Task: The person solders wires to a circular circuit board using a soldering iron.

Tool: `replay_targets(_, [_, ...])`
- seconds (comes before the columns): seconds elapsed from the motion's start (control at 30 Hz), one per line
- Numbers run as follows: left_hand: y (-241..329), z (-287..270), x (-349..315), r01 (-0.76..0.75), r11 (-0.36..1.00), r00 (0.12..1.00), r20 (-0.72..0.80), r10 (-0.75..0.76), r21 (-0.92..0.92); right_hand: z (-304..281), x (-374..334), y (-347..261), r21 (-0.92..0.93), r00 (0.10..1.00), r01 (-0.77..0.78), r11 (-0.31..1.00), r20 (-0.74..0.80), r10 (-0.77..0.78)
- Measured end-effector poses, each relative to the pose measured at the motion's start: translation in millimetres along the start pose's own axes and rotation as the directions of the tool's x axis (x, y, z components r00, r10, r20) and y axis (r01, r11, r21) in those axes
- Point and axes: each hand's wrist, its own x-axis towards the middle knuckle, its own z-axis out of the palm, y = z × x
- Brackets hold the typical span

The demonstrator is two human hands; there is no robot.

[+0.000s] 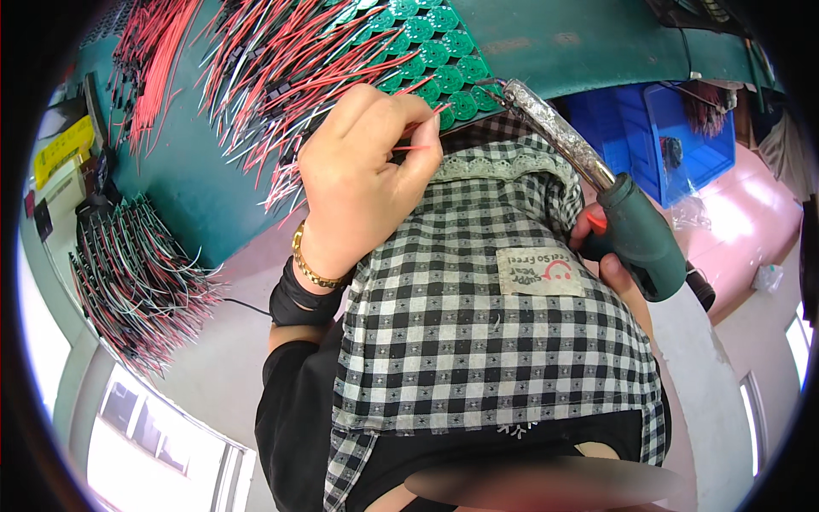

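My left hand (367,158) is closed, thumb and index finger pinching a thin red wire (411,148) by the near edge of a panel of round green circuit boards (434,55). A thick spread of red, black and white wires (273,90) lies over the panel's left part and beside that hand. My right hand (630,288) is wrapped round the dark green handle of a soldering iron (641,235). Its foil-wrapped metal barrel points up and left, the tip close to the panel's right corner. The handle hides much of the right hand.
The green table (554,47) curves across the top. More red wires (158,72) lie at its far left, and a large wire bundle (141,277) hangs off the left edge. A blue crate (627,128) stands at the right. A checked apron (478,341) covers my lap.
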Motion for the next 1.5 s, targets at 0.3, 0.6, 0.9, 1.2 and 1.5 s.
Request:
replay_targets(0.3, [-1.8,0.8,3.3,-0.011,0.999,1.000,0.016,0.010,0.052,-1.5,-8.2,15.7,-0.041,1.000,0.020,0.999,-0.022,-0.021])
replay_targets(0.6, [-0.6,1.7,4.3,0.005,0.998,0.999,0.033,-0.007,0.063,-2.1,-4.1,21.2,-0.048,0.998,0.055,0.997,-0.004,-0.055])
replay_targets(0.9, [0.3,3.6,4.5,0.000,0.998,0.999,0.038,-0.003,0.069,-18.1,2.0,17.2,-0.136,0.967,0.196,0.971,0.195,-0.167])
replay_targets(1.2, [-2.5,4.7,3.9,0.008,0.998,0.999,0.046,-0.011,0.056,-0.5,3.2,5.4,-0.047,0.994,0.086,0.995,-0.063,-0.089])
replay_targets(1.5, [-4.5,-14.1,4.8,-0.077,0.996,0.992,0.106,0.073,0.037,37.9,75.8,6.8,0.194,0.924,0.372,0.908,-0.174,-0.342])
